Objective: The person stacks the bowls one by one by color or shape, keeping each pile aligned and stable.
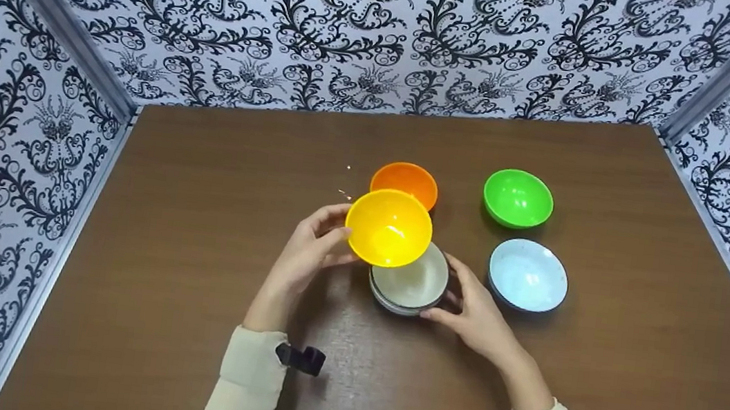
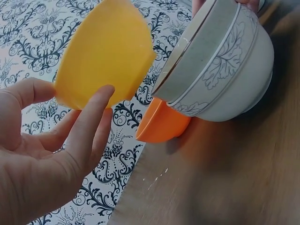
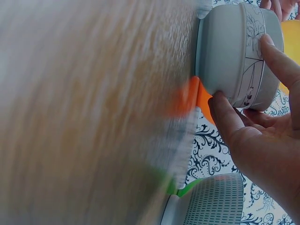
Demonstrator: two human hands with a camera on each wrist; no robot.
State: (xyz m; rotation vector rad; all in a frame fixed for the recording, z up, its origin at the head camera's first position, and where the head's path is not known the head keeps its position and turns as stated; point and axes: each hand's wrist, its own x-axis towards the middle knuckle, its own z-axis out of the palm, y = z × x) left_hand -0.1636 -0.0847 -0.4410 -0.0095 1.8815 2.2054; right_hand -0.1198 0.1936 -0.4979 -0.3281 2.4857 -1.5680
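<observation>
My left hand [image 1: 311, 242] holds a yellow bowl [image 1: 389, 227] by its side, thumb near the rim. The bowl is raised and overlaps the back of a pair of nested white bowls [image 1: 412, 282] in the head view. In the left wrist view the yellow bowl [image 2: 105, 51] is tilted, with fingertips against its outside. My right hand [image 1: 474, 310] grips the nested white bowls from the right, thumb at the front and fingers behind. A grey leaf pattern runs round the outer white bowl [image 2: 234, 70].
An orange bowl [image 1: 408, 179] stands behind the yellow one, partly hidden by it. To the right are a green bowl [image 1: 517, 199] and a pale blue bowl [image 1: 528, 275]. Patterned wall panels [image 1: 386, 33] border the brown table [image 1: 197, 212] at the back and sides.
</observation>
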